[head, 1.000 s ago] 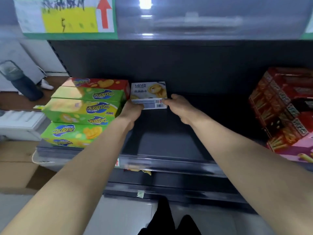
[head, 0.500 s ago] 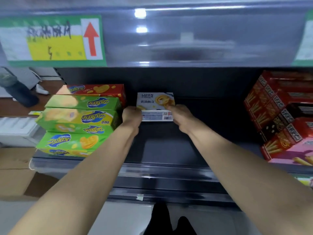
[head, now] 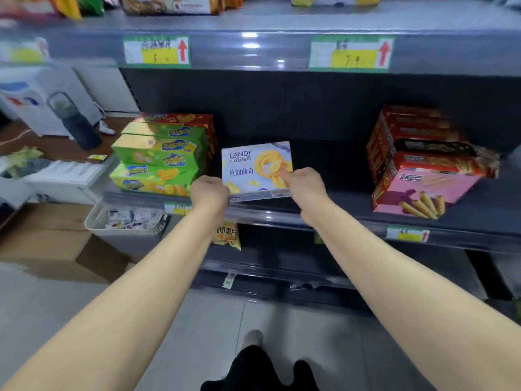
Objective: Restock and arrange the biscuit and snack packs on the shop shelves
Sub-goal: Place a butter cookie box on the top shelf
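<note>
2 stacks flank the gap on the dark shelf (head: 332,190): green boxes (head: 160,156) at 9 o'clock, red and pink boxes (head: 417,170) at 3 o'clock, likely leaving the middle for new stock. Your Landy cookie box (head: 253,167) is at the front lip, face tilted towards you, probably for squaring. Your left hand (head: 210,191) and right hand (head: 307,183) grip its opposite lower edges, fingers curled round them.

Dark shelf (head: 346,176), green boxes (head: 158,162), seemingly red boxes (head: 423,170)

Bare shelf (head: 324,170) between green boxes (head: 158,156), red boxes (head: 417,153)
</note>
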